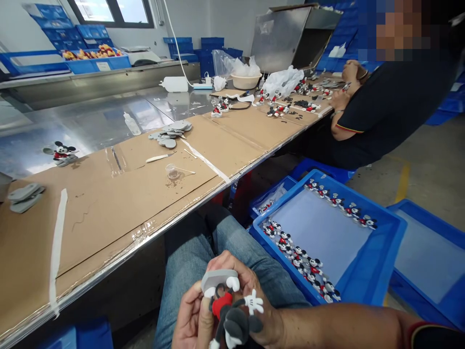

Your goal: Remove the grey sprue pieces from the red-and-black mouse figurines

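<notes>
Above my lap, both hands hold a mouse figurine (222,305) with red shorts, dark limbs and white gloves. It is tipped, its head toward me and its feet against a flat grey base (218,278). My left hand (191,312) is closed around the left side, thumb close to the feet. From behind and the right, my right hand (268,312) wraps the base and figurine; some of its fingers are hidden. On the table lie a white-handled knife (158,158), a small clear cup (172,171) with a cotton swab (186,171), and a pile of grey bases (170,133).
At my right stands a blue tray (387,242) with rows of mouse figurines. A finished-looking figurine (61,152) and more grey bases (25,196) are at the table's left. A co-worker (392,106) sits at the far right. The table edge (145,241) runs before my knees.
</notes>
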The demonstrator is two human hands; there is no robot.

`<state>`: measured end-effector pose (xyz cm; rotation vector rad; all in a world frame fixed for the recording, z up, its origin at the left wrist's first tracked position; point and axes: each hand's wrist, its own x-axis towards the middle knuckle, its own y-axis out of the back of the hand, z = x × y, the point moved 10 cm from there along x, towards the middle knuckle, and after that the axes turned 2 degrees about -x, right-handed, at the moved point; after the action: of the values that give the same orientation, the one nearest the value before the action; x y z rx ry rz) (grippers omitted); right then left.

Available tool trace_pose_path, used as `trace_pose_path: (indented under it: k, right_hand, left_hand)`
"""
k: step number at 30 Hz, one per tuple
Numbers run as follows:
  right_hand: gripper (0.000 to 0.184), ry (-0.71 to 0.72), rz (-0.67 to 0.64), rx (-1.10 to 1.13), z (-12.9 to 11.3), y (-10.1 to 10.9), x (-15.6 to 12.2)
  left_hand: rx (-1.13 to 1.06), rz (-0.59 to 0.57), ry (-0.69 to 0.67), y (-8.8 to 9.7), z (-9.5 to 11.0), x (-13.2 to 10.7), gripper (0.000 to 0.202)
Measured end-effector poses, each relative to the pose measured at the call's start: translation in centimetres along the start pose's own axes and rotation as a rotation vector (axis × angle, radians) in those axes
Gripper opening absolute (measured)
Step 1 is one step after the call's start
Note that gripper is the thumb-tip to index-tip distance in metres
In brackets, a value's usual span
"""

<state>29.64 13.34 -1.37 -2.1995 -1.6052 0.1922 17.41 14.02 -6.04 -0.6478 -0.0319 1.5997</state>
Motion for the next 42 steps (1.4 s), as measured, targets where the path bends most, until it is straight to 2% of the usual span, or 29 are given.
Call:
trace_pose_path:
  k: [2,6,11,15,18,22,26,29,32,35,40,42]
  right_hand:
    - [0.047,-0.100,0.041,0.018,1.4,0.3,0.0]
    - [0.032,-0.322,0.199,0.215,5.1,1.1,-0.8]
    - [0.023,-0.411,0.269,0.242,6.7,1.5,-1.4]
    - [0.024,-0.398,0.267,0.224,6.5,1.5,-1.4]
    - [0.025,-0.315,0.177,0.232,5.2,0.6,-0.9]
    - [0.044,-0.161,0.033,0.131,2.3,-0.4,-0.3]
    - [0.053,-0.095,-0.004,0.004,0.7,-0.3,0.0]
    - [0.051,-0.151,0.013,0.023,1.3,-0.1,-0.1]
    - [0.043,-0.287,0.036,0.162,2.8,-0.4,-0.5]
    - [0.037,-0.362,0.076,0.273,3.7,-0.4,-0.6]
    - [0.029,-0.449,0.124,0.313,4.3,0.2,-0.9]
    - [0.025,-0.493,0.121,0.279,4.5,0.3,-1.1]
  left_hand:
    - [-0.083,-0.014,0.030,0.0,-0.7,0.7,0.039]
    - [-0.195,-0.065,0.089,0.1,-2.5,2.2,0.036]
    - [-0.220,0.000,0.123,0.7,-3.4,2.5,0.036]
    - [-0.213,0.013,0.103,0.3,-2.7,2.1,0.038]
    - [-0.196,0.014,0.047,0.0,-1.6,1.5,0.042]
    - [-0.115,0.036,0.012,0.3,-0.8,0.5,0.043]
    - [-0.036,0.076,0.004,1.0,-0.6,-0.1,0.043]
    - [0.034,0.088,-0.067,1.2,0.1,0.0,0.039]
    - [0.007,0.113,-0.098,1.7,0.2,0.4,0.038]
    - [-0.020,0.118,-0.130,2.6,0.0,1.2,0.040]
    - [0.037,0.105,-0.069,4.5,-1.2,2.5,0.031]
    - [0.088,0.049,-0.071,4.2,-0.9,2.6,0.027]
